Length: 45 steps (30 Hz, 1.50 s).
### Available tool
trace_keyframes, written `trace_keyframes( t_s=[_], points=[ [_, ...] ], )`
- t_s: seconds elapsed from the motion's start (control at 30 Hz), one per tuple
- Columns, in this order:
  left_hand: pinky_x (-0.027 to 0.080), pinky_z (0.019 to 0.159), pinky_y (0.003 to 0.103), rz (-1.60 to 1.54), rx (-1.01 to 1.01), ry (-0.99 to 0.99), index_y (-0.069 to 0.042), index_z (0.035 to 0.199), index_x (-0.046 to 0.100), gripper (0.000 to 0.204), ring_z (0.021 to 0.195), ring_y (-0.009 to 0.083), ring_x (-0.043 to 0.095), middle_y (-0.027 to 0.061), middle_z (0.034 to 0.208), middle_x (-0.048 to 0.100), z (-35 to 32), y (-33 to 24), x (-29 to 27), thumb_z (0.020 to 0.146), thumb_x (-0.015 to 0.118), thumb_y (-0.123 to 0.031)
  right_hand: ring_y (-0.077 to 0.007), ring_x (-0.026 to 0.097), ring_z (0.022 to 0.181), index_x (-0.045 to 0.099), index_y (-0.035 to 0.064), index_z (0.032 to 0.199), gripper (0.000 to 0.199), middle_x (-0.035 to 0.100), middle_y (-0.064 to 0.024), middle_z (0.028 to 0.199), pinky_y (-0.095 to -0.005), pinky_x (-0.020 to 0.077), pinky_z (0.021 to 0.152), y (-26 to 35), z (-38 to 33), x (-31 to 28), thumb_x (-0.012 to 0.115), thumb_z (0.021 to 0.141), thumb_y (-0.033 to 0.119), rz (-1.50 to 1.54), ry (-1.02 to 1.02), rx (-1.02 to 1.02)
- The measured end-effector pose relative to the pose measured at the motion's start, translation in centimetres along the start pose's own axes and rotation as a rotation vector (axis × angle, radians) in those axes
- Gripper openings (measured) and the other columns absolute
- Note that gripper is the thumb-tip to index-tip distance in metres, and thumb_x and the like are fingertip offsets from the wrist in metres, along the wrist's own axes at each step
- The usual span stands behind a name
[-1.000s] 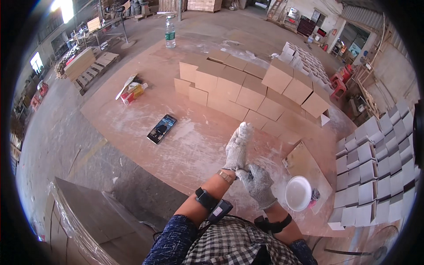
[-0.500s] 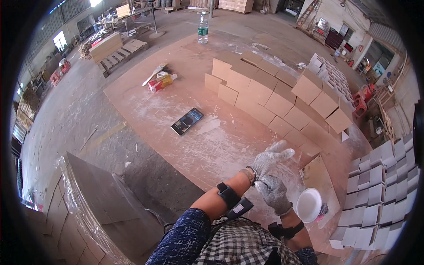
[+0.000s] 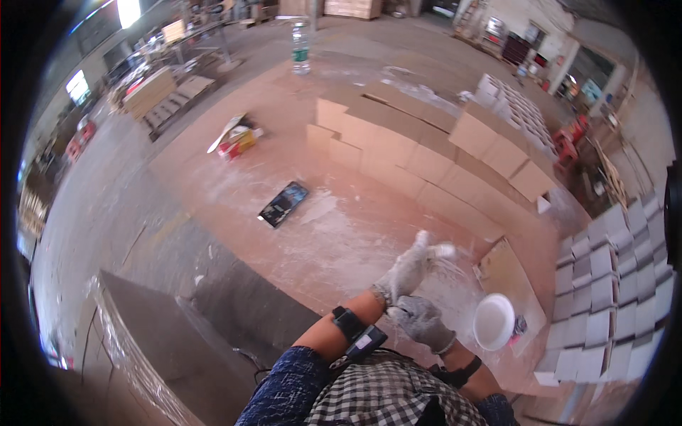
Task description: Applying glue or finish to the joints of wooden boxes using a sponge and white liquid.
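Observation:
My left hand (image 3: 412,268) wears a pale grey knit work glove and is held over the table (image 3: 334,245), fingers apart and a little blurred. My right hand (image 3: 425,324), gloved in the same way, is closed at the left wrist, its fingertips pinching the cuff of the left glove (image 3: 387,290). Beside the right hand stands a white bowl (image 3: 495,321), which sits partly on a thin light board (image 3: 513,287). Straps with small dark devices circle both forearms.
Beyond my hands runs a stacked wall of brown cardboard boxes (image 3: 398,145). Rows of white boxes (image 3: 604,298) rise at the right. A phone (image 3: 283,204), a red and yellow packet (image 3: 238,144) and a water bottle (image 3: 300,50) lie or stand on the table. A film-wrapped stack (image 3: 163,341) is at lower left.
The right fingers have shifted left onto the left glove's cuff, and the left hand has tilted upward. My view has turned slightly, sliding the table's contents left.

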State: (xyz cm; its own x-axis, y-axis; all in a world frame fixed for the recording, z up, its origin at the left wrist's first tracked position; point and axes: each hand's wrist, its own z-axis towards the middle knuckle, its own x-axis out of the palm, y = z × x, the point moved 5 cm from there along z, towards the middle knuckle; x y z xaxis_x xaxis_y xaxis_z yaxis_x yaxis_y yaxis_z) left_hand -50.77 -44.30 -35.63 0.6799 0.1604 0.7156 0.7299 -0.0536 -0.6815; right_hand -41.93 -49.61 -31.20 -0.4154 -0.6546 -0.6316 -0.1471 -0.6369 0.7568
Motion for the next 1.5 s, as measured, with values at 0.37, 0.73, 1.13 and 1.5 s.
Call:
trace_keyframes(
  t_s=[0.37, 0.73, 1.13, 1.5],
  points=[
    [0.028, 0.107, 0.055, -0.38, -0.135, 0.495, -0.002, 0.132, 0.045, 0.082, 0.134, 0.0317, 0.033, 0.0165, 0.14, 0.042, 2.5, 3.2, 2.3, 0.09, 0.023, -0.069, -0.0365, 0.058, 0.075, 0.06, 0.0025, 0.083, 0.015, 0.06, -0.0171, 0.078, -0.0428, 0.0455, 0.065, -2.9, -1.8, 0.5, 0.063, 0.086, 0.017, 0.094, -0.172, 0.058],
    [0.052, 0.076, 0.036, -0.282, -0.265, 0.409, -0.006, 0.123, 0.054, 0.048, 0.085, 0.0239, 0.064, 0.0074, 0.09, 0.064, 6.6, 3.7, 5.3, 0.095, 0.049, -0.044, -0.0348, 0.062, 0.089, 0.062, 0.0049, 0.104, 0.023, 0.065, -0.0149, 0.095, -0.0414, 0.0482, 0.078, -6.8, -9.2, -6.5, 0.059, 0.09, 0.022, 0.001, -0.497, 0.266],
    [0.048, 0.057, 0.026, 0.516, 0.463, -0.114, -0.009, 0.092, 0.061, 0.018, 0.058, 0.0104, 0.055, 0.0011, 0.072, 0.06, 17.6, -8.8, 5.9, 0.095, 0.058, -0.027, -0.0346, 0.063, 0.084, 0.063, 0.0059, 0.099, 0.02, 0.064, -0.0153, 0.091, -0.043, 0.0511, 0.074, -15.8, -35.4, -13.0, 0.06, 0.086, 0.021, -0.745, -0.969, 0.907],
    [0.048, 0.087, 0.027, 0.602, 0.487, 0.003, 0.001, 0.12, 0.055, 0.035, 0.1, 0.0131, 0.057, 0.0062, 0.112, 0.061, 26.3, -7.1, 15.8, 0.088, 0.066, -0.008, -0.0444, 0.039, 0.125, 0.032, 0.0009, 0.141, 0.078, 0.041, -0.0264, 0.137, -0.0504, 0.0314, 0.104, -23.2, -38.0, -17.6, 0.07, 0.079, 0.031, -0.67, -0.928, 1.214]
  ],
)
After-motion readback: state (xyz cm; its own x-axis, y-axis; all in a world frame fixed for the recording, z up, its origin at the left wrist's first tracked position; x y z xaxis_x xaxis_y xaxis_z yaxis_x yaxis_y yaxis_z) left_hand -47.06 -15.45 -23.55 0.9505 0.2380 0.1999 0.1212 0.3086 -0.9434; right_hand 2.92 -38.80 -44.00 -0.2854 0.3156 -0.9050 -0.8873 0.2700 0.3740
